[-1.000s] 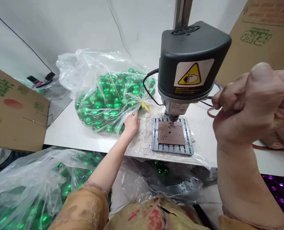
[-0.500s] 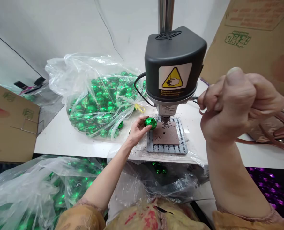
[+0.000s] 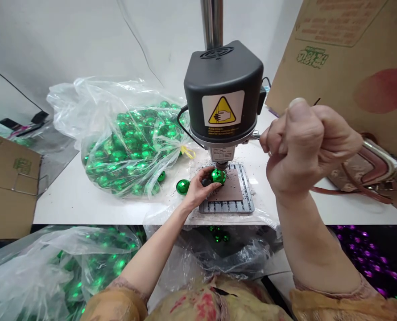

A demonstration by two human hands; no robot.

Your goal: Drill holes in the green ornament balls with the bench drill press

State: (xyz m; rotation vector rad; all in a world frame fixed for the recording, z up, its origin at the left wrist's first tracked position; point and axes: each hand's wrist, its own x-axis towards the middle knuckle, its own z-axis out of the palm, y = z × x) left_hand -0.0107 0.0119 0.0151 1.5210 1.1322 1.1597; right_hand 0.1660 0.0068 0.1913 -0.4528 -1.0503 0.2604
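My left hand (image 3: 201, 188) grips a shiny green faceted ball (image 3: 218, 176) between thumb and fingers. It holds the ball right under the chuck of a small black drill press (image 3: 223, 89), over a brown board (image 3: 230, 189) on the grey slotted base (image 3: 227, 207). Dark chips are scattered on and around the board. My right hand (image 3: 310, 147) is closed in a fist at the machine's right side, on the feed lever (image 3: 256, 135), whose grip is mostly hidden inside the fingers. Another green ball (image 3: 183, 187) lies on the table just left of my left hand.
A clear plastic bag full of green balls (image 3: 128, 147) lies on the white table (image 3: 111, 211) to the left. A second bag (image 3: 34, 267) is below the edge. Cardboard boxes (image 3: 9, 187) flank the table; a handbag (image 3: 362, 174) sits at right, purple balls (image 3: 365, 249) below it.
My left hand has brought the green ball rightward under the chuck. Another green ball now shows on the table to its left. My right fist stays at the lever; the view has shifted.
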